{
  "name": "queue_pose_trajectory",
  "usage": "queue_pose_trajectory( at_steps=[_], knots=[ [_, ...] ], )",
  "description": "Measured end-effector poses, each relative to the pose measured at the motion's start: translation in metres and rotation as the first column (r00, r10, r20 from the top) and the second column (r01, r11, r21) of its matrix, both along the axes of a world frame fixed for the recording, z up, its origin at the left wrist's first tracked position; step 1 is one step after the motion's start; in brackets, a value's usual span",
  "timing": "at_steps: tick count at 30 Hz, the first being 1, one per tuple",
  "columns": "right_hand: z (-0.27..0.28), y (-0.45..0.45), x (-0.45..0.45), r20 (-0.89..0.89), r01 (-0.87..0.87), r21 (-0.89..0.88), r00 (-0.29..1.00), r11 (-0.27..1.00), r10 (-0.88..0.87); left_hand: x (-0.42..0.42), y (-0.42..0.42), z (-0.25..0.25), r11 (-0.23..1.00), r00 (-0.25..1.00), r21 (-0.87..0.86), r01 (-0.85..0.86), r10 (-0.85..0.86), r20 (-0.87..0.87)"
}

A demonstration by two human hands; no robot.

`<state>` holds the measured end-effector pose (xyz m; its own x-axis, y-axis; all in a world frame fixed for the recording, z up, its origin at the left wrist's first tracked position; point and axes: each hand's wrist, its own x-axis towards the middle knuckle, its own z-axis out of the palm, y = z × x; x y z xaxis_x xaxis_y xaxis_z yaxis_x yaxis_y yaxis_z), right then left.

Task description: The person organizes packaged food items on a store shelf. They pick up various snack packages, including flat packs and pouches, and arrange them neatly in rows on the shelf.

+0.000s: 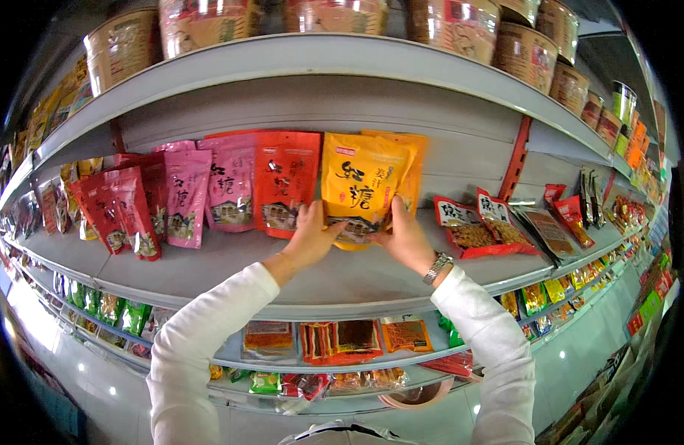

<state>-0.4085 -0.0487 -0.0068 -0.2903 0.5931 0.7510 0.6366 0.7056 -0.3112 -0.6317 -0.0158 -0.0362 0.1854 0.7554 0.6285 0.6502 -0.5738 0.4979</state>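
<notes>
Both my hands hold a yellow stand-up pouch [364, 175] upright over the grey metal shelf [325, 278], one at each lower side. My left hand [308, 236] has its thumb across the pouch's lower front; my right hand [406, 236], below a metal wristwatch, grips the other side. Another yellow pouch [417, 161] stands partly hidden behind it. To the left stand a red-orange pouch [286, 183], pink pouches [230, 189] and darker red pouches [100, 208], some leaning. The fingers behind the held pouch are hidden.
Red-and-clear snack bags [478, 225] and flat dark packets [550, 231] lie to the right, past a red slotted upright [517, 158]. Large tubs [459, 28] stand on the upper shelf, whose edge curves overhead. Lower shelves hold flat packets [358, 336] and a round pink container [417, 397] sits below.
</notes>
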Motion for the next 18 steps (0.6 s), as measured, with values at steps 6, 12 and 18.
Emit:
queue_pose_trajectory(
  at_steps=[6,12,18],
  knots=[
    [-0.017,0.014,0.053,-0.036,0.038,-0.178,0.998,0.983,-0.045,0.062,0.014,-0.008,0.98,0.995,-0.18,0.09,-0.08,0.061],
    [-0.03,0.028,0.069,0.002,0.067,-0.162,0.998,0.984,-0.067,0.063,0.018,-0.004,0.969,0.993,-0.222,0.112,-0.118,-0.015],
    [-0.025,0.009,0.068,-0.093,-0.022,-0.325,0.996,0.946,-0.009,0.059,0.017,-0.006,0.856,0.929,-0.408,0.316,-0.193,0.315]
  ],
)
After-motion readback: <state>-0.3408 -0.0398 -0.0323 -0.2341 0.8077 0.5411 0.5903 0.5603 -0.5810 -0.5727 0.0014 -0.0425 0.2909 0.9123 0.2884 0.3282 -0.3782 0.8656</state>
